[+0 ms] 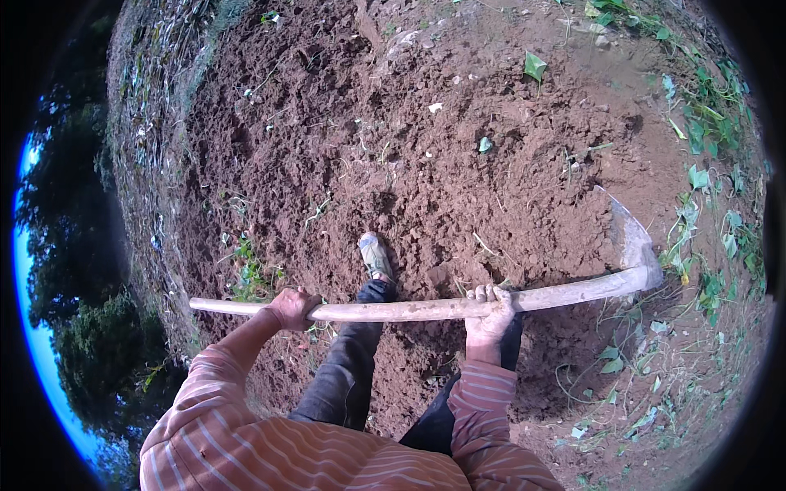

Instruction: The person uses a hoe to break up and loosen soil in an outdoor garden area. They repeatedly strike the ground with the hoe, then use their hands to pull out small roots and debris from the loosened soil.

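Note:
A long wooden hoe handle (399, 310) lies crosswise in front of me. My left hand (295, 308) grips it near its thin far-left end, back of the hand showing. Further right, my right hand (491, 313) is wrapped around the thicker part, fingers over the top. At the handle's right end is the broad, soil-coated hoe blade (634, 236), its edge at the loose reddish-brown soil (552, 239). Whether the blade is sunk into the soil, I cannot tell.
My shoe (376, 255) stands on clods left of centre. Leafy green vines (712, 276) trail along the right side, with a small green plant (249, 267) near my left hand. Dry plant litter (150, 123) borders the left, and trees (110, 344) stand beyond.

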The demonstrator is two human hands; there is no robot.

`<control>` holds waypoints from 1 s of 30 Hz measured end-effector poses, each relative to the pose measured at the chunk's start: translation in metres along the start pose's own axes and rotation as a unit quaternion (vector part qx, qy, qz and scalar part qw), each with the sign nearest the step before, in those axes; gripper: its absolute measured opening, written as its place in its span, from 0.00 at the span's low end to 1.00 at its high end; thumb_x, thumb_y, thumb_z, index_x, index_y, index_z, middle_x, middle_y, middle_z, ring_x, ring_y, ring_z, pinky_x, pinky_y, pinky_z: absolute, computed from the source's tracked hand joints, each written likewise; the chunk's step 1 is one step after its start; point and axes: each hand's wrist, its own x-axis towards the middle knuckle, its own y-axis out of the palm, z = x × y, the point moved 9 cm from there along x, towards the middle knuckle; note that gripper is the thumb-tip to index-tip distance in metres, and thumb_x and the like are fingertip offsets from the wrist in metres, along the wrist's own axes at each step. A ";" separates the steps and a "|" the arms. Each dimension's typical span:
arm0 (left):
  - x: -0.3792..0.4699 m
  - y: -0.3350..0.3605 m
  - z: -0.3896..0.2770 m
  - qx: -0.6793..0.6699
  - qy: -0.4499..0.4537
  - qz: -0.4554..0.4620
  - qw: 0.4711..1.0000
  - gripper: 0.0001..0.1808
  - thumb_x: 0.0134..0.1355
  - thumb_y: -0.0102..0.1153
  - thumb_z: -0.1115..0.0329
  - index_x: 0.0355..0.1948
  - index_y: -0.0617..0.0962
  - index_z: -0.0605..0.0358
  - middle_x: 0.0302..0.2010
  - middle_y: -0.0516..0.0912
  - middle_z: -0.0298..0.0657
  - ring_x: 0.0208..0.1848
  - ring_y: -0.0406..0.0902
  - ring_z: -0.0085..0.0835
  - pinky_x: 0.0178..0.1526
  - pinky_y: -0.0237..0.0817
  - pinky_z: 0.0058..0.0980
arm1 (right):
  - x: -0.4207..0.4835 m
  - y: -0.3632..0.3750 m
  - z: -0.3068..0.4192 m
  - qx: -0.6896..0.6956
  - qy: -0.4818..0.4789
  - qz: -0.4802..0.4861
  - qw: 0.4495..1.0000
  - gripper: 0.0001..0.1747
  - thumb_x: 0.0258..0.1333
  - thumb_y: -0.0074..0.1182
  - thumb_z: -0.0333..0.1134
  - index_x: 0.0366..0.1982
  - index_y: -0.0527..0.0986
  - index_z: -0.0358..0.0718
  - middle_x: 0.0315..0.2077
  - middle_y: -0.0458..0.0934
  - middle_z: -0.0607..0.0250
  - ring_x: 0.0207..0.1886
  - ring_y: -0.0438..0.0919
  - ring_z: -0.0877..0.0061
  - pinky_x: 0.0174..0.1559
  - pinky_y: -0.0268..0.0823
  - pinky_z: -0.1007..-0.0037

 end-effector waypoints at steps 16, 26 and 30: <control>0.008 -0.016 -0.122 -0.265 -0.086 0.001 0.960 0.17 0.43 0.57 0.60 0.31 0.71 0.59 0.21 0.76 0.49 0.27 0.75 0.47 0.31 0.66 0.40 | 0.077 0.027 0.085 -0.132 0.024 -0.054 0.989 0.11 0.45 0.47 0.37 0.16 0.59 0.47 0.15 0.56 0.75 0.17 0.56 0.82 0.22 0.54 0.77; -0.112 0.044 -0.031 -0.235 -0.170 0.003 0.957 0.15 0.39 0.58 0.60 0.29 0.74 0.54 0.19 0.76 0.48 0.24 0.75 0.47 0.27 0.67 0.41 | -0.011 0.057 -0.065 -0.116 0.089 -0.077 0.986 0.05 0.43 0.47 0.29 0.21 0.64 0.46 0.14 0.59 0.73 0.16 0.59 0.78 0.24 0.57 0.72; -0.118 0.043 0.008 -0.149 -0.173 -0.007 0.974 0.16 0.38 0.58 0.60 0.30 0.74 0.53 0.20 0.77 0.45 0.24 0.76 0.44 0.27 0.68 0.38 | -0.007 0.061 -0.099 -0.026 0.128 -0.043 0.991 0.11 0.42 0.47 0.24 0.29 0.64 0.47 0.15 0.60 0.72 0.16 0.60 0.78 0.24 0.59 0.72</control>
